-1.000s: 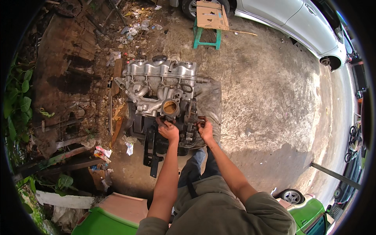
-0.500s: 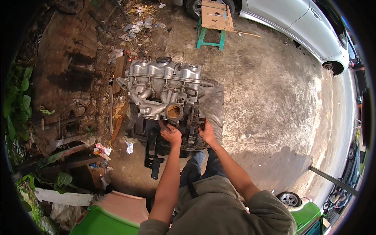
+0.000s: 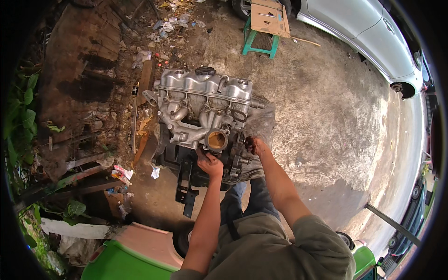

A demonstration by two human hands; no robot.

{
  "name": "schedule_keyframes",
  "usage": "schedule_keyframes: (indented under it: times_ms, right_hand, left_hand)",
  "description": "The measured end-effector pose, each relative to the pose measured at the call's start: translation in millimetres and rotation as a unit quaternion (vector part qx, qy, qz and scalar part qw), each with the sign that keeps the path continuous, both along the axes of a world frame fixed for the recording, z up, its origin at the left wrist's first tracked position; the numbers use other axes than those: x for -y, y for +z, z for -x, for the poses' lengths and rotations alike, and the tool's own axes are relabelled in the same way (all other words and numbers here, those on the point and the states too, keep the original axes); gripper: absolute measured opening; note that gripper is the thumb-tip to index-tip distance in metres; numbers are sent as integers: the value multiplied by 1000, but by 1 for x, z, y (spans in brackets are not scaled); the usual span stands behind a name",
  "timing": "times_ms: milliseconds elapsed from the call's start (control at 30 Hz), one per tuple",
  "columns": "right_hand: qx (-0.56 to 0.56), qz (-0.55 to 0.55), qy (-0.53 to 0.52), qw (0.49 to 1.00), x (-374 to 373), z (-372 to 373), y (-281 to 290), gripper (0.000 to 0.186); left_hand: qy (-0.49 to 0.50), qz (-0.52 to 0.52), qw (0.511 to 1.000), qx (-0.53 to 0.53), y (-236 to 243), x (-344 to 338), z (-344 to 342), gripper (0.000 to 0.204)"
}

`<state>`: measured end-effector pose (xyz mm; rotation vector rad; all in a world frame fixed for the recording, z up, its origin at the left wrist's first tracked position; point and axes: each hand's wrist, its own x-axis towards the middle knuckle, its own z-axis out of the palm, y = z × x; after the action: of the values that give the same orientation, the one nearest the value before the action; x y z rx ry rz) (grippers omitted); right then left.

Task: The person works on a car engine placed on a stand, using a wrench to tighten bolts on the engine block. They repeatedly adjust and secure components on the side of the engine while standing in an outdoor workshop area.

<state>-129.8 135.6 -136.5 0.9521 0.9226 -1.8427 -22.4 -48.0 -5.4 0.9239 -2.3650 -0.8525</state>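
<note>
A metal engine (image 3: pixel 189 112) stands in front of me, with a ribbed valve cover on top, branched intake pipes and a round opening (image 3: pixel 216 140) holding a brassy plate. My left hand (image 3: pixel 210 163) is closed, its fingertips reaching up beneath that opening, where what they grip is hidden. My right hand (image 3: pixel 255 147) is closed on a small dark part at the engine's right side, too small to name. A black metal bracket (image 3: pixel 187 186) hangs at the engine's lower front, left of my left hand.
A green stool (image 3: pixel 260 49) carries cardboard (image 3: pixel 270 23) beside a silver car (image 3: pixel 354 28). Plants (image 3: pixel 25 116), boards (image 3: pixel 79 182) and litter (image 3: pixel 121 173) line the left. A green car body (image 3: pixel 121 259) is behind me. A pole (image 3: pixel 392 221) is at right, concrete floor (image 3: pixel 326 121) beyond the engine.
The engine and stool appear farther right as the view shifts. My right hand has moved up slightly and its fingers are bunched tighter at the side part. My left hand stays beneath the opening.
</note>
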Motion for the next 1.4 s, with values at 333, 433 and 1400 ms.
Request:
schedule_keyframes:
  times_ms: [333, 433, 1400]
  right_hand:
    - [13, -105, -47, 993, -33, -12, -17, 6]
    - [-105, -156, -71, 980, -49, -16, 22, 14]
    - [-424, -365, -47, 827, 23, -108, 77, 14]
  left_hand:
    - [3, 58, 997, -55, -1, -1, 5, 38]
    - [18, 88, 996, -1, -10, -2, 2, 42]
    - [17, -29, 999, -29, 6, -2, 8, 40]
